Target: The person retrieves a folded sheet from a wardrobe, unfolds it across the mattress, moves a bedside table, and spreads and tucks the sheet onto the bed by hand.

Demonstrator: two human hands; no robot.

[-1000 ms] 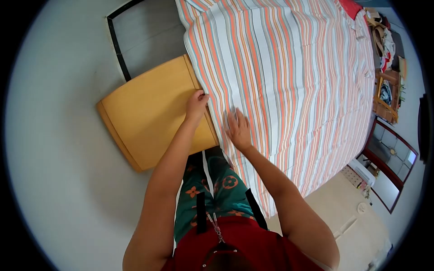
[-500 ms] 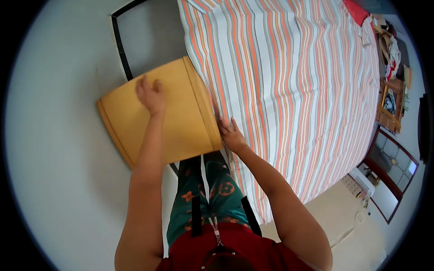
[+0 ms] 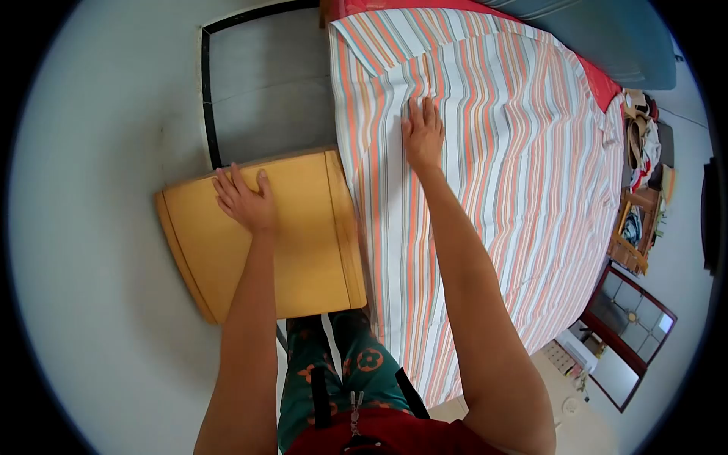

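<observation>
My left hand (image 3: 244, 201) lies with spread fingers on the far part of the top of a yellow wooden nightstand (image 3: 299, 250). A striped sheet (image 3: 493, 182) in white, orange and grey covers the bed to the right of the nightstand. My right hand (image 3: 425, 138) rests open on this sheet, palm down, its fingers pointing away from me. Creases run through the cloth around it. Neither hand holds anything.
A white wall (image 3: 98, 189) stands close on the left. Beyond the nightstand is grey floor (image 3: 269, 83) edged by a black skirting strip (image 3: 207, 98). A padded grey-blue headboard (image 3: 599, 38) and red bedding (image 3: 599, 87) lie at the far end. A wooden cabinet (image 3: 633, 227) stands far right.
My right hand has gone from the bed's edge beside the nightstand to farther up on the sheet. My left hand has settled on the nightstand. The view has shifted, showing more of the bed's far end.
</observation>
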